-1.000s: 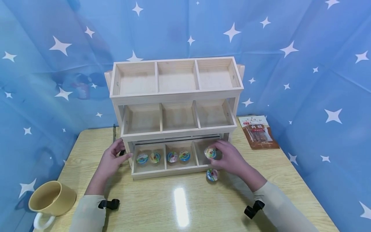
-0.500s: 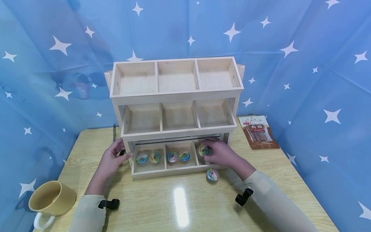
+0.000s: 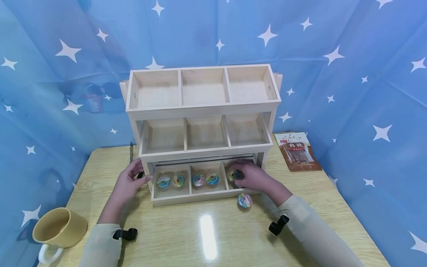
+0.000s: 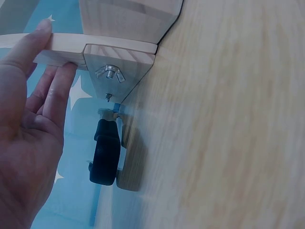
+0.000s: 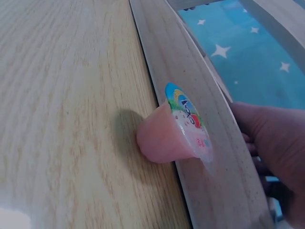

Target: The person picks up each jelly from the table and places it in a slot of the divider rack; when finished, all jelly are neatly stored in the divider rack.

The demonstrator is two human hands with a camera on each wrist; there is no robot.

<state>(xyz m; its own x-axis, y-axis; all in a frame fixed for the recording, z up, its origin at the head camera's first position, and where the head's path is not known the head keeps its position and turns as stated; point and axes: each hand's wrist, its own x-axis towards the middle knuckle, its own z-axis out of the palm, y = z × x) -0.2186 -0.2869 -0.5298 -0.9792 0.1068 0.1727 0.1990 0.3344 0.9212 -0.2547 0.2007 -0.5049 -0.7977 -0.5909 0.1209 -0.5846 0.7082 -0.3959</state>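
Note:
A wooden three-tier rack (image 3: 203, 151) stands on the table, each tier split into three compartments. My right hand (image 3: 255, 177) reaches into the bottom right compartment and holds a jelly cup (image 3: 232, 174), partly hidden by the fingers. Another jelly cup (image 3: 244, 200), pink with a printed lid in the right wrist view (image 5: 167, 133), lies tilted against the bottom tier's front board. Two jelly cups (image 3: 163, 182) sit in the bottom left compartment and two (image 3: 212, 179) in the bottom middle one. At the rack's left side, my left hand (image 3: 130, 181) grips a wooden upright (image 4: 66, 44) between thumb and fingers.
A yellow mug (image 3: 60, 228) with a white handle stands at the table's left front. A brown-and-white snack packet (image 3: 298, 152) lies right of the rack. Behind the rack's left leg is a black-handled object (image 4: 106, 152). A blue starry cloth (image 3: 200, 33) hangs behind and at the sides.
My right hand has moved left and deeper into the bottom right compartment with the jelly cup, lowering it there. My left hand has stayed in place.

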